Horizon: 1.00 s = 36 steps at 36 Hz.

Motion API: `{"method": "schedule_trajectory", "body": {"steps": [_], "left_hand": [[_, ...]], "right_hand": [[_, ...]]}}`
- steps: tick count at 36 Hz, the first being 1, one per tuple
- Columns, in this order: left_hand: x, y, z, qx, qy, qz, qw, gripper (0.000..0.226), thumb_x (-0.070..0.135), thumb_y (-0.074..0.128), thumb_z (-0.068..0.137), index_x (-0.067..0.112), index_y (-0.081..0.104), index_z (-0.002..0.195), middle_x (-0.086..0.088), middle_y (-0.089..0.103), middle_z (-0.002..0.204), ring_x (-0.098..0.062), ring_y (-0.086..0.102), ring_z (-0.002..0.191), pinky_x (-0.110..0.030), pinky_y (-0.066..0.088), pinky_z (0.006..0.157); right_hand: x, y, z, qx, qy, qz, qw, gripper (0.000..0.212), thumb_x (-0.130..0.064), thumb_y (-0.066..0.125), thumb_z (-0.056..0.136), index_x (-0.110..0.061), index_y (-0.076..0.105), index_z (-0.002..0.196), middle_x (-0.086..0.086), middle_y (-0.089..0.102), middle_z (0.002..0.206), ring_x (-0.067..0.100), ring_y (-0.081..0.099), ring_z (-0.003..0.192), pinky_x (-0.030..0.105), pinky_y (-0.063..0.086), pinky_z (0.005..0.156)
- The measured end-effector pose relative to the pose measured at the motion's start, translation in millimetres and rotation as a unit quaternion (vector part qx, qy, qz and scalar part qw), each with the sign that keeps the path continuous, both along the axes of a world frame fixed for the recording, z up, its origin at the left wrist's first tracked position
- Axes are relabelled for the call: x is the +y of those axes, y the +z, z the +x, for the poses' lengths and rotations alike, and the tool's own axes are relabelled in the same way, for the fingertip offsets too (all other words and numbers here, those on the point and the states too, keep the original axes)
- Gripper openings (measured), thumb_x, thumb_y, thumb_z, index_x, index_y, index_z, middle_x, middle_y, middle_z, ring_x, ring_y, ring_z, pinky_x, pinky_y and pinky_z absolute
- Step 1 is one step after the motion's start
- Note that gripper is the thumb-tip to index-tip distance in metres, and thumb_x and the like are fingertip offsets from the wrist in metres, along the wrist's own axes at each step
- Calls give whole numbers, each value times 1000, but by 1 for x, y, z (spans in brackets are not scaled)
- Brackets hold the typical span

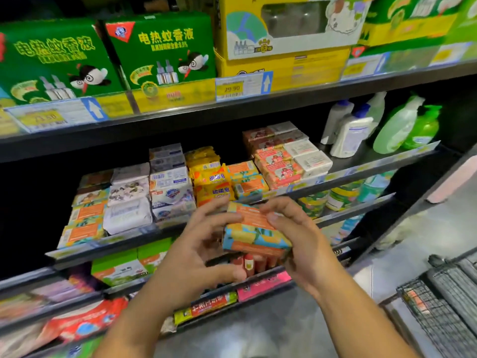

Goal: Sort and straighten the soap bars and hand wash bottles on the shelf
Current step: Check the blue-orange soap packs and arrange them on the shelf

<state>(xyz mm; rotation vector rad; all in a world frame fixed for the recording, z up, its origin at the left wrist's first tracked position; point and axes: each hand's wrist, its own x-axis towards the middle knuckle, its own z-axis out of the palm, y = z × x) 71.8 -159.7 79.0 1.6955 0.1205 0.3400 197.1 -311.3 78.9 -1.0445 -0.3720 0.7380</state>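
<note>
**Soap bars in hand, just off the shelf's front edge**

We hold a small stack of flat, rectangular soap bars (255,233), wrapped in orange, blue and yellow paper, in the air just in front of the dark metal shelf (361,174). Our right hand (299,244) grips the right end, fingers curled over the top. Our left hand (201,246) curls round the left end, fingertips on the upper bar. We judge the bars light and stiff, but the wraps may slide on each other, so squeezing across the long sides looks safest. Matching orange-and-blue packs (247,182) lie near the shelf's front edge, beside yellow soap packets (211,184). White hand wash bottles (348,133) and green bottles (402,127) stand toward its right end.
</note>
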Motion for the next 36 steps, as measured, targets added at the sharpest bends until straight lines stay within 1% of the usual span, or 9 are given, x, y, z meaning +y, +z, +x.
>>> {"method": "schedule_trajectory", "body": {"steps": [3,7,11,15,18,24,28,32,36], "left_hand": [[3,-3,-7,-19,35,139,989,52,34,85,76,46,63,122,24,38,148,2,41,137,-18,48,98],[11,-7,-19,-19,120,122,985,46,38,84,72,42,68,114,15,60,131,-6,54,127,-15,48,94],[-3,-11,-26,-21,205,-117,972,49,45,87,62,23,71,103,5,76,94,-6,70,86,-19,56,69],[-17,-5,-30,-11,280,-103,954,35,22,70,81,22,65,115,5,74,101,-4,67,81,-20,57,68],[-25,-1,-37,13,231,-69,970,33,11,62,89,20,61,121,9,74,90,1,65,69,-11,49,58],[6,-21,-62,50,98,-38,993,86,47,95,52,43,59,130,19,32,156,-19,53,132,-39,54,97],[23,-24,-62,12,181,110,977,57,38,83,69,47,62,121,22,33,152,-5,42,138,-33,54,97],[40,-21,-63,-40,213,75,973,52,24,85,65,38,69,113,11,48,140,-7,51,131,-25,53,93],[52,-16,-65,-54,235,26,970,43,34,80,68,36,68,110,8,62,119,-12,61,116,-23,53,89]], "right_hand": [[-7,-2,-5,47,71,9,996,7,-25,68,86,-19,71,87,16,70,93,25,70,69,29,55,48],[-13,-12,-11,56,201,36,977,78,-29,91,67,-10,53,132,22,69,110,30,72,84,30,60,70],[-4,-11,-25,-54,184,-56,980,40,-28,80,83,-22,64,120,4,74,115,21,71,104,29,58,82],[7,-5,-35,-44,150,-101,983,23,-35,76,81,-19,76,98,2,78,95,14,73,87,26,58,70],[10,-8,-37,-4,112,-96,989,22,-23,67,90,-21,64,112,-3,75,89,20,74,81,30,57,50],[24,-8,-38,32,105,-81,991,14,-16,64,90,-26,68,98,5,70,97,29,71,73,27,49,39],[34,-5,-38,117,185,-21,975,24,-17,76,80,-15,71,103,22,69,97,30,67,59,25,52,41],[47,-4,-37,66,249,-6,966,75,-19,95,53,-13,66,122,18,71,97,27,71,68,29,59,58],[70,-4,-38,-18,237,-55,970,68,-46,97,51,-28,72,111,10,73,108,29,72,91,32,58,67]]}}
